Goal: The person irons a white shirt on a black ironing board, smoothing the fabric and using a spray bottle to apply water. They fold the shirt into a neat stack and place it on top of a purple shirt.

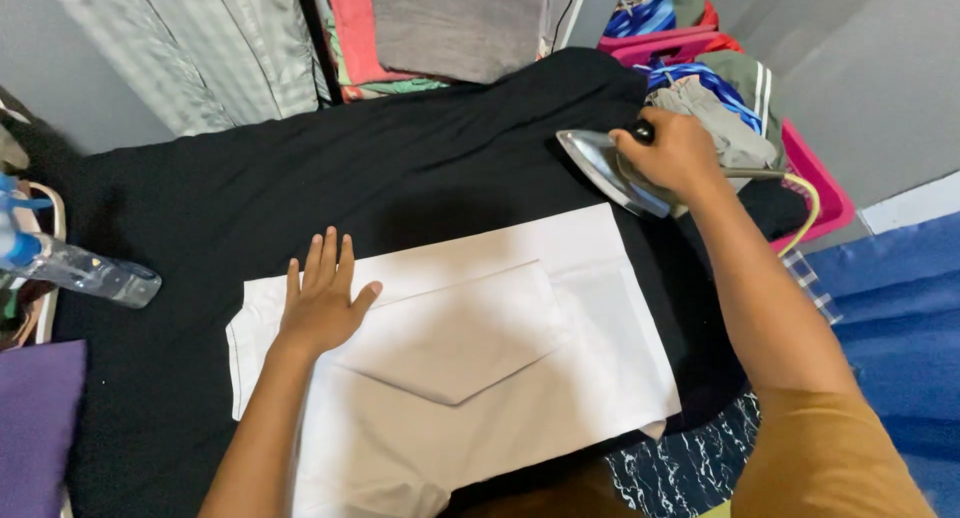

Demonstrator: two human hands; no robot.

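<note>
Ironing mid-way, I judge: my left hand [322,303] lies flat, fingers spread, on the folded white cloth [470,363]; my right hand [678,156] grips the iron [608,168], lifted aside over black fabric [300,188].

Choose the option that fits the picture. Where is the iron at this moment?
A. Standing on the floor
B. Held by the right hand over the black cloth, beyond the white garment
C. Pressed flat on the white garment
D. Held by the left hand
B: the right hand grips the iron over the black cloth, clear of the white garment, on which the left hand lies flat.
</note>
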